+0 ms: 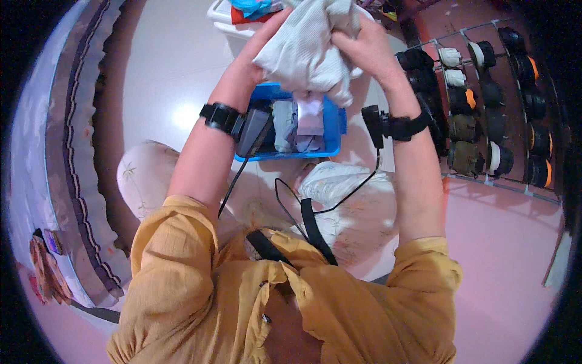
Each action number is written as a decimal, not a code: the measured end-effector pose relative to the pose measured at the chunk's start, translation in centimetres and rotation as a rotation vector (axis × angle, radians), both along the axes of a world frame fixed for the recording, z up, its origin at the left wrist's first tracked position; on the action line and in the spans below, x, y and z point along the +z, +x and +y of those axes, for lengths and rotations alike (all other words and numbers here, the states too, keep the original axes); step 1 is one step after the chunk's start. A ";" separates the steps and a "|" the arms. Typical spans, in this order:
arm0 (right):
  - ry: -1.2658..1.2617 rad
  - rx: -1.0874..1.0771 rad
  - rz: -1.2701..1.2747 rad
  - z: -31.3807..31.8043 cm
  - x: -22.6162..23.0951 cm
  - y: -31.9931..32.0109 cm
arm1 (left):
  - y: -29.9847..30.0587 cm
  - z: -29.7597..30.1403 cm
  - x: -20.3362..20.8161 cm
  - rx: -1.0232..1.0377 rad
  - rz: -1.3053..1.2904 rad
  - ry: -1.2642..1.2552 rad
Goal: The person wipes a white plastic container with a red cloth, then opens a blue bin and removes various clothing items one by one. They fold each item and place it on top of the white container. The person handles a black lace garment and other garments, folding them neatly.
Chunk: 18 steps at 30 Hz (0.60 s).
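Note:
A crumpled white garment with a fine ribbed texture is held up in front of me, its lower end hanging over a blue plastic basket. My right hand grips its right side, thumb pressed into the fabric. At the left side, my left hand holds the cloth too; most of its fingers are hidden behind it. Folded grey clothes and a pale pink folded cloth lie inside the basket. The garment covers the basket's far part.
Beyond the basket stands a white container topped with red and blue cloth. A shoe rack holding several pairs stands at right. Along the left runs a bed with a ruffled cover. Black cables hang from both wrist straps.

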State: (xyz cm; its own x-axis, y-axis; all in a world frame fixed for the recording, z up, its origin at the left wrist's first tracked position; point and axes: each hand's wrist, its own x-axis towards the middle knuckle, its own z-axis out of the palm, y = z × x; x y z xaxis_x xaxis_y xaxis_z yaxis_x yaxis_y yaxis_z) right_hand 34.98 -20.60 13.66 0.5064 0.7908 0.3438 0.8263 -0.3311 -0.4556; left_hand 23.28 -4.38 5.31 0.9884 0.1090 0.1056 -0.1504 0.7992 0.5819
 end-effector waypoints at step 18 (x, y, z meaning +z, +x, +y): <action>-0.258 -0.134 -0.408 6.2 -12.3 8.3 | 3.0 2.9 -5.1 0.433 0.515 0.433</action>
